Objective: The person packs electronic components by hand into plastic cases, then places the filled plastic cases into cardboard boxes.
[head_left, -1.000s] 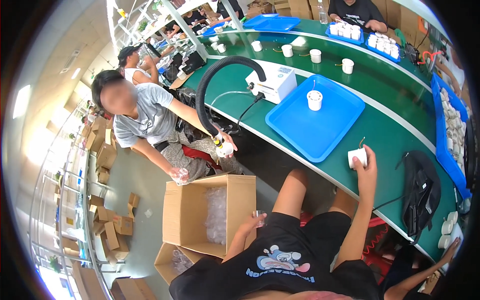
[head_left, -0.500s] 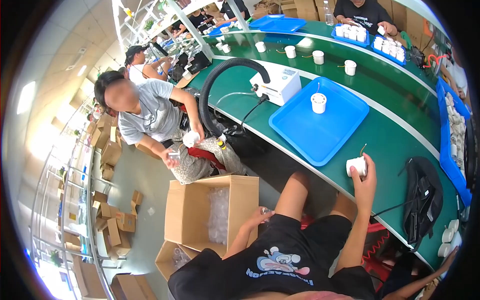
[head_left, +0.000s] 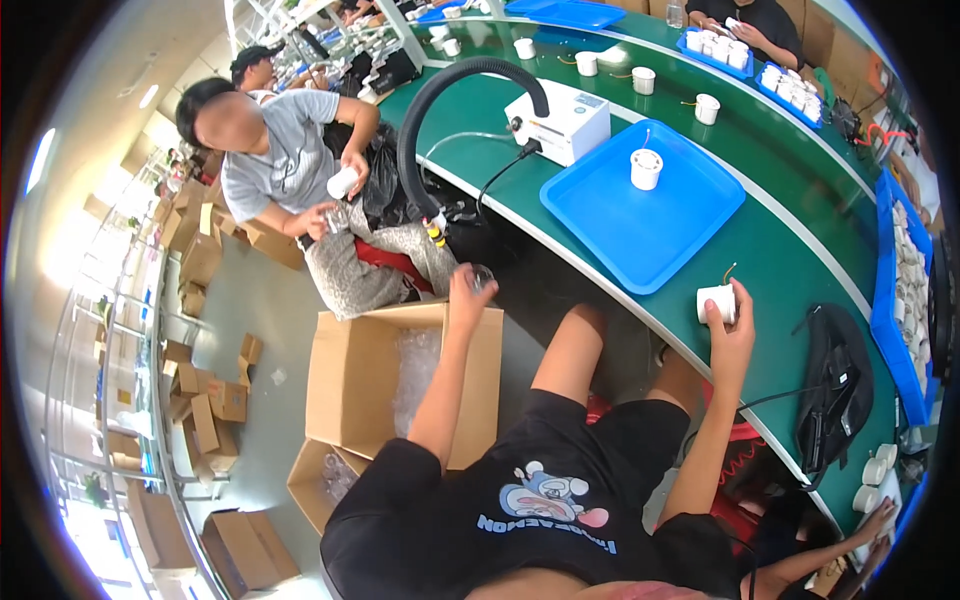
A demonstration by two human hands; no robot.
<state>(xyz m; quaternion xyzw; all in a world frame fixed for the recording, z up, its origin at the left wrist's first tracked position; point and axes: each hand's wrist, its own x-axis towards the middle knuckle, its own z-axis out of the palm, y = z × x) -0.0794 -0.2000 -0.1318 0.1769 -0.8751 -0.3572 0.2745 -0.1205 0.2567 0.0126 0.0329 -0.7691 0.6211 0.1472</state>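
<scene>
My right hand point(head_left: 735, 325) grips a white round housing point(head_left: 712, 306) with a thin wire sticking up from its top, held at the near edge of the green bench. My left hand point(head_left: 468, 296) is raised beyond the cardboard box, its fingers closed around a small clear plastic cup-shaped piece point(head_left: 483, 278). Below that hand stands the open cardboard box point(head_left: 345, 385), with many clear plastic pieces point(head_left: 413, 372) inside. Another white round housing point(head_left: 645, 170) with a wire sits alone in the blue tray point(head_left: 600, 205) on the bench.
A white box-shaped machine point(head_left: 562, 125) with a black flexible hose point(head_left: 405, 150) stands behind the tray. At left a seated co-worker point(head_left: 285, 165) holds similar pieces. A black bag point(head_left: 835, 390) lies on the bench at right. White housings point(head_left: 706, 109) sit along the green conveyor point(head_left: 760, 155).
My left hand has risen forward from beside my thigh to beyond the box, carrying the clear piece. My right hand still holds the housing at nearly the same place. The view has shifted slightly.
</scene>
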